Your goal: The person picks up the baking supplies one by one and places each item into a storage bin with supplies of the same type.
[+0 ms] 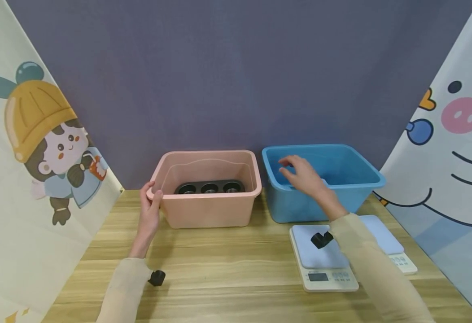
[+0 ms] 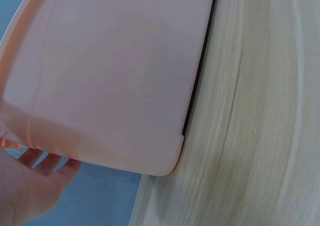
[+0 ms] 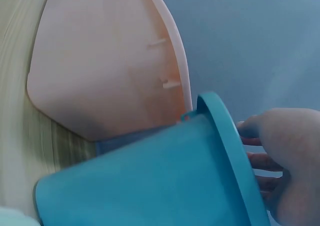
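My left hand [image 1: 150, 213] grips the left front corner of a pink plastic bin [image 1: 207, 211], thumb on the near side of the rim. In the left wrist view, its fingers curl against the pink wall. Inside the bin lies a dark muffin tin [image 1: 209, 187] with round cups. My right hand [image 1: 302, 176] hovers over the near left rim of a blue plastic bin [image 1: 308, 204], fingers loosely bent and nothing visible between them. A small pale blue thing [image 1: 325, 182] shows behind that hand inside the blue bin; its kind is unclear.
A kitchen scale [image 1: 321, 251] stands in front of the blue bin, below the right forearm. Another scale [image 1: 381, 237] is partly hidden behind the right sleeve. A dark grey partition [image 1: 236, 80] rises behind both bins, and printed panels flank the wooden table [image 1: 220, 269].
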`<action>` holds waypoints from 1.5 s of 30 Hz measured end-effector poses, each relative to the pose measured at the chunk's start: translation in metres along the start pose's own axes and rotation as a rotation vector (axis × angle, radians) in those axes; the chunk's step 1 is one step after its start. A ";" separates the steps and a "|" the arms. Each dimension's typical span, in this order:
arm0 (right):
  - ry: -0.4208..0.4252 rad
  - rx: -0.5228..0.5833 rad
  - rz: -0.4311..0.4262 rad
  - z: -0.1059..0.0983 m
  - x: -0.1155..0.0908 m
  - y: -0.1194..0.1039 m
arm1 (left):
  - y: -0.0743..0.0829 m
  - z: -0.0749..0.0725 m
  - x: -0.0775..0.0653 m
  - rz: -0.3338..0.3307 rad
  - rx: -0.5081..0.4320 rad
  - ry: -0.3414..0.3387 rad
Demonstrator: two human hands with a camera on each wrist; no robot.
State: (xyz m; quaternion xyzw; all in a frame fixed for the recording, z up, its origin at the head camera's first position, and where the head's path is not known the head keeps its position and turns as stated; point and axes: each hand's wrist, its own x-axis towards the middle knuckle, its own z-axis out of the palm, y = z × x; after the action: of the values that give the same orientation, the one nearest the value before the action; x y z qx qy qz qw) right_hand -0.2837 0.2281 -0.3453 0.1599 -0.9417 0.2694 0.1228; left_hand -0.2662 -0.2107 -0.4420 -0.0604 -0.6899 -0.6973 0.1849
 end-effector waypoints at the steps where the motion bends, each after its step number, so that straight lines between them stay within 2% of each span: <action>1: 0.003 -0.002 0.002 -0.001 -0.002 0.003 | 0.000 0.000 0.000 -0.001 0.003 0.004; 16: 0.023 -0.009 0.063 -0.021 -0.028 0.028 | 0.000 0.003 -0.002 0.026 -0.039 0.013; 22: 0.047 -0.027 0.066 -0.030 -0.039 0.043 | 0.000 0.005 -0.003 0.024 -0.037 0.008; 24: 0.049 -0.030 0.071 -0.033 -0.043 0.046 | 0.008 0.006 -0.006 0.009 -0.030 0.003; 27: 0.059 -0.040 0.083 -0.037 -0.049 0.053 | 0.008 0.006 -0.007 -0.004 -0.021 0.001; 29: 0.071 -0.045 0.089 -0.040 -0.052 0.057 | 0.007 0.006 -0.007 -0.016 -0.011 0.002; 31: 0.081 -0.053 0.093 -0.043 -0.056 0.061 | -0.001 0.006 -0.004 -0.006 -0.013 0.008; 34: 0.092 -0.062 0.104 -0.047 -0.060 0.066 | -0.003 0.006 -0.004 0.003 -0.018 0.009; 45: 0.123 -0.089 0.137 -0.066 -0.080 0.084 | -0.001 0.010 -0.006 0.026 -0.043 0.007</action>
State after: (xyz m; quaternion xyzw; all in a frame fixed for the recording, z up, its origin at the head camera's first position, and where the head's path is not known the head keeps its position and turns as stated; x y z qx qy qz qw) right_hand -0.2314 0.3504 -0.3557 0.0729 -0.9521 0.2445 0.1688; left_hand -0.2628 -0.2000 -0.4441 -0.0708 -0.6733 -0.7097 0.1948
